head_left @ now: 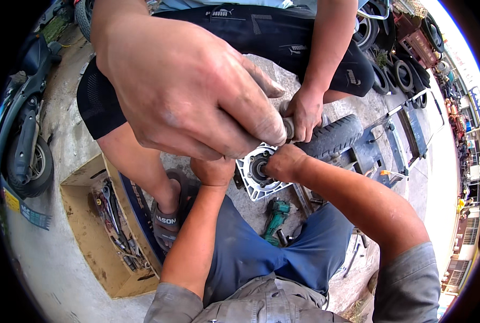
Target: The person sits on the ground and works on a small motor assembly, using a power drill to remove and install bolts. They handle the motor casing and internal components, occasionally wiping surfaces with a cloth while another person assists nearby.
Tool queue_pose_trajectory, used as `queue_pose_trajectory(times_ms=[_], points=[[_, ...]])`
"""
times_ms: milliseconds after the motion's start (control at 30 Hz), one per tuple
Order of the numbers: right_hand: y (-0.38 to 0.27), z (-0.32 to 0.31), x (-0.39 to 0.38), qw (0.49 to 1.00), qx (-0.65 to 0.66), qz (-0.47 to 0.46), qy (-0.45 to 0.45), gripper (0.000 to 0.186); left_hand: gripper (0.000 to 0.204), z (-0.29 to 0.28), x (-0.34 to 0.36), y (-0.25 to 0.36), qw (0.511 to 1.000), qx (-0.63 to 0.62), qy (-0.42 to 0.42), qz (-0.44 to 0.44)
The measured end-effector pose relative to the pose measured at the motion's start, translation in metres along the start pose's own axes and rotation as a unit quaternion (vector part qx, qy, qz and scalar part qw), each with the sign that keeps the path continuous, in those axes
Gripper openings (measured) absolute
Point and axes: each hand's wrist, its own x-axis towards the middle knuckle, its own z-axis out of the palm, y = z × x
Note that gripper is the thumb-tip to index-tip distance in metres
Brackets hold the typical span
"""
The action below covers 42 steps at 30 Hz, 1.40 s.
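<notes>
A pale cast-metal housing (275, 188) with a dark round hub (259, 168) sits between my knees, at the middle of the view. My right hand (286, 163) is closed at the right side of the hub, its fingers curled and their tips hidden. My left hand (214, 171) is at the housing's left side, with its fingers covered by a co-worker's large hand (181, 91) in front of it. The co-worker's other hand (306, 112) grips a grey cylindrical metal part (289, 128) just above the housing. A green cordless power tool (276, 218) lies below the housing on the ground.
A cardboard box (84, 237) with several hand tools stands at left, near the co-worker's sandalled foot (167, 226). A scooter (27, 145) is at far left. On the right are a tyred wheel (334, 137), a metal frame (390, 142) and several stacked tyres (404, 75).
</notes>
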Motion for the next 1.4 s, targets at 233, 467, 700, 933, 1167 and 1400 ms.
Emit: queue_pose_trajectory(times_ms=[233, 467, 700, 933, 1167, 1400], points=[[-0.068, 0.045, 0.026, 0.749, 0.469, 0.447, 0.139, 0.037, 0.02, 0.002, 0.005, 0.007, 0.997, 0.008, 0.041, 0.063], [-0.013, 0.01, -0.017, 0.995, 0.069, 0.066, 0.02, 0.022, 0.019, -0.005, 0.012, 0.011, 0.996, 0.011, 0.046, 0.072], [-0.049, 0.033, 0.005, 0.867, 0.392, 0.283, 0.121, 0.032, 0.021, -0.004, 0.011, 0.013, 0.997, 0.049, 0.017, 0.052], [-0.032, 0.007, -0.014, 0.967, 0.206, 0.15, 0.018, 0.025, 0.026, -0.007, 0.01, 0.0, 0.999, 0.027, -0.003, 0.038], [-0.022, 0.02, -0.007, 0.978, 0.164, 0.122, 0.04, 0.025, 0.029, -0.008, 0.012, 0.01, 1.0, -0.009, -0.003, 0.002], [-0.057, 0.053, 0.015, 0.822, 0.447, 0.322, 0.143, 0.037, 0.028, -0.009, 0.013, 0.016, 0.999, -0.003, -0.02, -0.034]])
